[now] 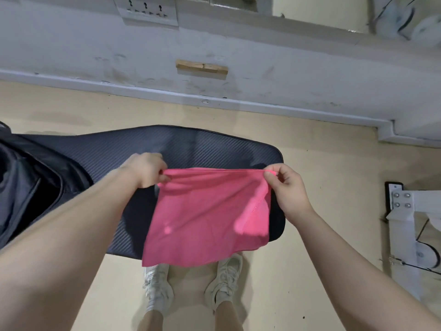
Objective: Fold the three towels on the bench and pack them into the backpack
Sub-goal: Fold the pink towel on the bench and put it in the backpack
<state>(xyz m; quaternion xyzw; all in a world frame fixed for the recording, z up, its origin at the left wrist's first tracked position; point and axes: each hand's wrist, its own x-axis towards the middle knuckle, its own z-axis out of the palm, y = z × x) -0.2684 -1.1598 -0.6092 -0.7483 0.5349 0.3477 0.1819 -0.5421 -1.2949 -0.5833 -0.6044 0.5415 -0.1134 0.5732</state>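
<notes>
Black ribbed padding is covering the bench (191,146) we are standing over, with the dark backpack (26,182) lying on its left end. We are holding a pink towel (205,216) above the bench, our left hand (145,169) and right hand (290,187) each pinching a top corner.

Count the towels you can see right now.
1. A pink towel hangs above the bench, pinched at its top corners by the left hand and right hand. Others may be hidden inside the backpack at left.
</notes>
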